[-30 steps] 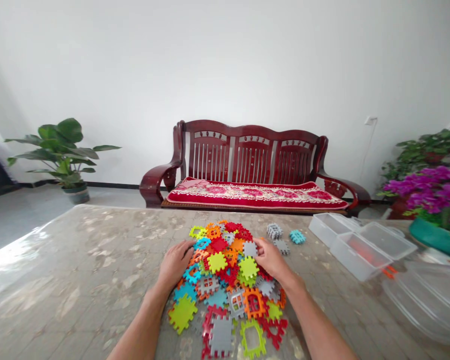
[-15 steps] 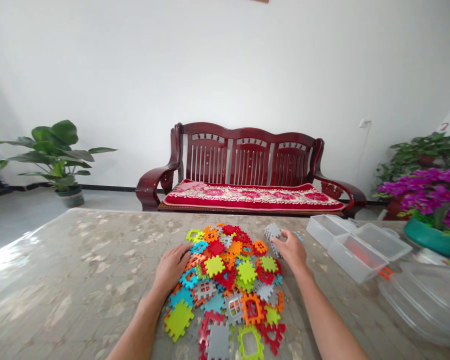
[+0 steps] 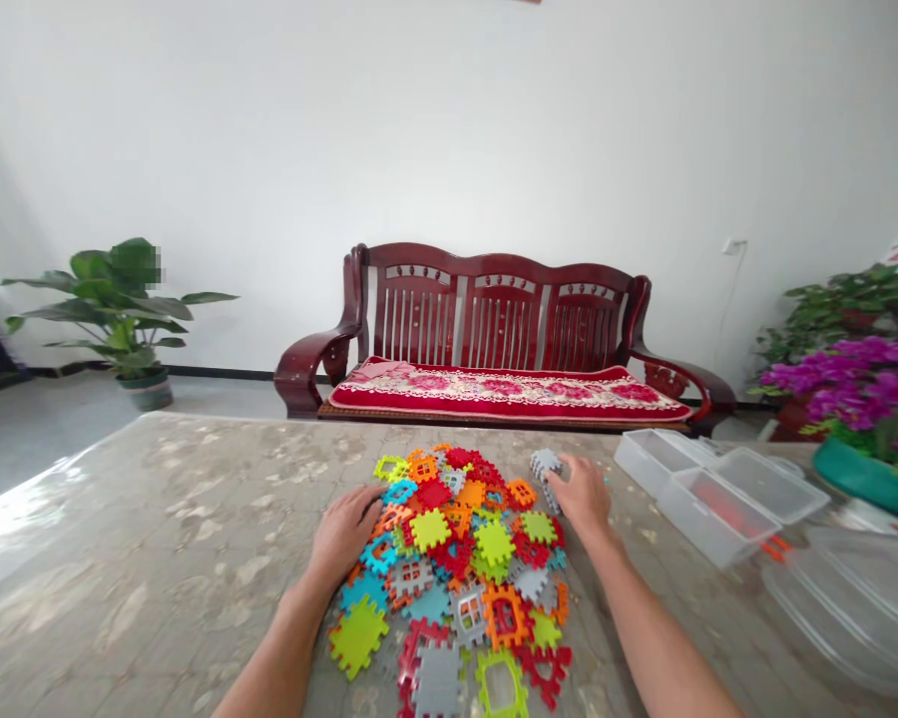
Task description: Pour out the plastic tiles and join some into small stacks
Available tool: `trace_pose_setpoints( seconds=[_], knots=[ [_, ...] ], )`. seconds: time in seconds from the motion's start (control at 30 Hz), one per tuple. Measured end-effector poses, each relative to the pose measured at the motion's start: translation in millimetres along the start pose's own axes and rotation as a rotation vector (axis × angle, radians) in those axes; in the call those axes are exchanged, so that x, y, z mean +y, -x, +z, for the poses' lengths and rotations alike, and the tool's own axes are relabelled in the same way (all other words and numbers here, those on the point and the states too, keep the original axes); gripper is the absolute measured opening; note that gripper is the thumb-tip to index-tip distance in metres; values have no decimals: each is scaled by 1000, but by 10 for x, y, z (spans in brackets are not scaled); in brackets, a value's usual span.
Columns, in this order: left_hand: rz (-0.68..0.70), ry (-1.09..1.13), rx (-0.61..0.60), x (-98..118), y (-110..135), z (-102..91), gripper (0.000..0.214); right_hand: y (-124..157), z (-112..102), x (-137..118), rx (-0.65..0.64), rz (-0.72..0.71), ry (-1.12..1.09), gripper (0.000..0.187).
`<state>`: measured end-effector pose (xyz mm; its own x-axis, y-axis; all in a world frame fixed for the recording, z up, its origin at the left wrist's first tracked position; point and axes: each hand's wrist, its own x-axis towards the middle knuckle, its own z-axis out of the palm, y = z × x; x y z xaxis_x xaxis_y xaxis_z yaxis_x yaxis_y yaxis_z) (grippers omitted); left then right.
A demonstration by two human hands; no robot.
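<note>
Several grey notched plastic squares (image 3: 546, 463), probably light, stiff and best held by their edges, are standing stacked beside the multicoloured tile pile (image 3: 492, 542); the right hand (image 3: 584, 496) is touching them, pinch unclear, the left hand (image 3: 345, 531) resting loosely spread.

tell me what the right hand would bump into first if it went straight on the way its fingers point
Most likely the stack of grey toothed pieces directly in front of the right hand; they look to be touching, but depth makes the exact contact hard to judge.
</note>
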<state>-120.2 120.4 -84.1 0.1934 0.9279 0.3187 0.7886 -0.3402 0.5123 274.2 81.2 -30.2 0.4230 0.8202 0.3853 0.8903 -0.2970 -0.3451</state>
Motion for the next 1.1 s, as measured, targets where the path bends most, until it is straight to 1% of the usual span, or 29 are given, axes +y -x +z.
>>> trace_pose_setpoints(
  seconds=[0.07, 0.13, 0.23, 0.3, 0.4, 0.63, 0.77, 0.87, 0.97, 1.1],
  knots=[
    [0, 3, 5, 2, 2, 2, 39, 105, 17, -69, -24, -102, -99, 33],
    [2, 6, 1, 10, 5, 0, 39, 208, 24, -181, -100, -188, -177, 27],
    [2, 1, -8, 33, 10, -14, 39, 326, 22, -361, -192, -274, -216, 25],
    [0, -9, -14, 51, 13, -27, 40, 380, 21, -441, -215, -302, -224, 26],
    [-6, -24, -18, 71, 15, -44, 41, 459, 36, -469, -198, -285, -254, 28],
    [-1, -5, -4, 51, 7, -33, 40, 644, 133, -353, -115, -286, -419, 28],
    [-5, 24, 13, 32, 3, -11, 39, 653, 168, -291, -78, -228, -591, 32],
    [5, 23, 1, 32, 0, -15, 39, 668, 154, -218, -42, -166, -709, 35],
    [12, 3, -24, 51, 2, -39, 41, 726, 121, -108, 11, -120, -716, 34],
    [5, -17, -28, 92, 15, -67, 41, 839, 55, 0, -7, -109, -672, 32]
  ],
)
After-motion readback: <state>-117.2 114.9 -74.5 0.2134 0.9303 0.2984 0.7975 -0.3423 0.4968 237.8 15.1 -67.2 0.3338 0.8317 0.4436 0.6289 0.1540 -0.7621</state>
